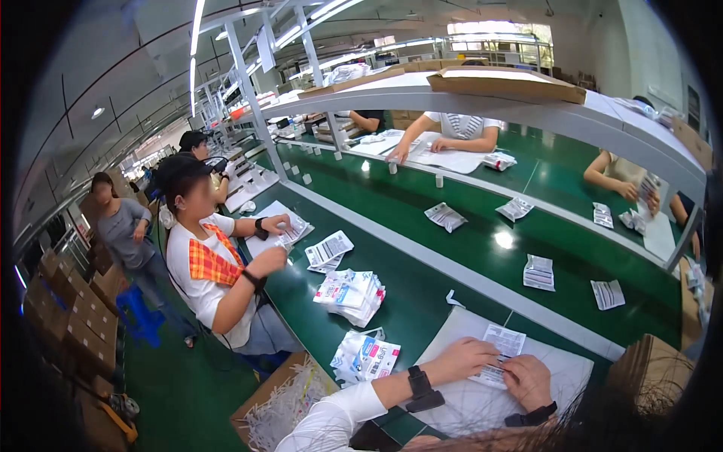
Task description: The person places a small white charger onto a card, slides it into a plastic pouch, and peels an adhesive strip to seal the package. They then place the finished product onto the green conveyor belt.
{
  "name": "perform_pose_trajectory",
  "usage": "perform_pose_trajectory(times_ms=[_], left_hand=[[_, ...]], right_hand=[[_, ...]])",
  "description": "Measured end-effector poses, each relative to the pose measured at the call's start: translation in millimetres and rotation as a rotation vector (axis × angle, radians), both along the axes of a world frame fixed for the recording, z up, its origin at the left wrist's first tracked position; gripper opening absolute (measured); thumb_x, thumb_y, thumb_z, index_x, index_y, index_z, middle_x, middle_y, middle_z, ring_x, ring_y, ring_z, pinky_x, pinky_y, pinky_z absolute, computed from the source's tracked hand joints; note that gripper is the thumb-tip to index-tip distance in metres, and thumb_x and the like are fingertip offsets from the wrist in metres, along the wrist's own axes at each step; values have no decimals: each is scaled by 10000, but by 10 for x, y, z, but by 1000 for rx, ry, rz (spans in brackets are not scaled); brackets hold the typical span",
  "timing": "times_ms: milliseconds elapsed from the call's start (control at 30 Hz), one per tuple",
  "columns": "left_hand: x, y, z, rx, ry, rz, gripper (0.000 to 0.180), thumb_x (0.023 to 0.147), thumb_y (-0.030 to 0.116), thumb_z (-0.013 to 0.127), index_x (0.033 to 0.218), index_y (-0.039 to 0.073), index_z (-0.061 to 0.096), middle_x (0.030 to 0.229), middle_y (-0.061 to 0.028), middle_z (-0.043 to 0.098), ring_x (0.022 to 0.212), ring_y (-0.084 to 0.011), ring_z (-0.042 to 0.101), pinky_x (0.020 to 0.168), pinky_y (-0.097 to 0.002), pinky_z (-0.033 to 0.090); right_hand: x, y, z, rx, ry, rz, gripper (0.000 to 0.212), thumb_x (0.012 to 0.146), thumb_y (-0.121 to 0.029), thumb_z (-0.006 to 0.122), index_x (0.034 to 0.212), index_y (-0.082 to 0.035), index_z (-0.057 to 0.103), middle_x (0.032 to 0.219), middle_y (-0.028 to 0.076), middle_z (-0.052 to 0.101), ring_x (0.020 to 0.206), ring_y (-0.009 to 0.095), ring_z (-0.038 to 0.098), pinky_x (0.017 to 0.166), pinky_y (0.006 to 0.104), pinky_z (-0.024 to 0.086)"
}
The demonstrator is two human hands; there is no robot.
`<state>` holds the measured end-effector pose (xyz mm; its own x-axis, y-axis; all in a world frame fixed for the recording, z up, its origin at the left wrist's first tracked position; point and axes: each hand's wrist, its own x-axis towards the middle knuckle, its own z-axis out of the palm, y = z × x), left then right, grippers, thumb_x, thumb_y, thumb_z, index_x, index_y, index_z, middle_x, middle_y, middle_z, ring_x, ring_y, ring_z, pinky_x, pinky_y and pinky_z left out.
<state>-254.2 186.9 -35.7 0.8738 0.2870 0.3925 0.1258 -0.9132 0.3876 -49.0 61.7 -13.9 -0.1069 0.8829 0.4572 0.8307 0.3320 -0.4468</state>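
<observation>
A white pouch with dark print lies on a white mat in front of me. My left hand reaches across from the left, its fingers closed on the pouch's left and middle part. At the lower right edge my right hand pinches the same pouch between thumb and fingers. Both wrists wear dark bands. Left of the mat lie blue and white pouches, with a taller pile of similar pouches just beyond. What the fingertips cover on the pouch is hidden.
A metal rail divides my bench from a green conveyor belt carrying silver packets and small white cylinders. A co-worker in a white shirt sits at left. A carton of shredded paper stands below; cardboard is at right.
</observation>
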Motion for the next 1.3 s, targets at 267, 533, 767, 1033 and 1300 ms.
perform_pose_trajectory(times_ms=[267, 533, 767, 1033, 1300], left_hand=[[0, 58, -198, 103, -37, 34, 440, 818, 119, 641, 1251, 189, 603, 1388, -38, 539, 1344, -251, 459, 1062, -436, 393], [-25, 45, -127, 39, -44, 23, 351, 887, 135, 612, 1232, 197, 627, 1416, -31, 541, 1361, -245, 467, 1098, -458, 386], [-39, 19, -94, 1, 17, 48, 351, 897, 159, 614, 1244, 213, 626, 1427, -31, 532, 1373, -244, 454, 1108, -472, 374], [-27, 31, -130, -38, -5, 38, 372, 897, 163, 612, 1264, 224, 623, 1437, -29, 526, 1376, -245, 451, 1114, -476, 367], [-47, 50, -111, -28, 26, 45, 366, 895, 173, 620, 1256, 237, 630, 1436, -12, 531, 1368, -246, 461, 1109, -471, 366]], right_hand=[[-49, 24, 67, 1, -32, 7, 263, 744, -133, 732, 1006, -111, 727, 1097, 51, 713, 1051, 269, 653, 889, 393, 526], [20, 33, 0, -46, -36, 28, 291, 761, -149, 727, 1051, -116, 722, 1143, 46, 701, 1108, 264, 637, 931, 401, 507], [19, 4, 27, -68, -29, 29, 289, 773, -160, 720, 1059, -118, 724, 1167, 38, 690, 1132, 262, 623, 940, 399, 500], [19, 24, 1, -53, -31, 46, 268, 781, -169, 723, 1045, -126, 730, 1136, 34, 685, 1090, 264, 629, 915, 402, 502], [36, 62, -79, -34, -16, 62, 237, 788, -180, 731, 1020, -131, 736, 1104, 39, 682, 1087, 255, 624, 907, 400, 505]])
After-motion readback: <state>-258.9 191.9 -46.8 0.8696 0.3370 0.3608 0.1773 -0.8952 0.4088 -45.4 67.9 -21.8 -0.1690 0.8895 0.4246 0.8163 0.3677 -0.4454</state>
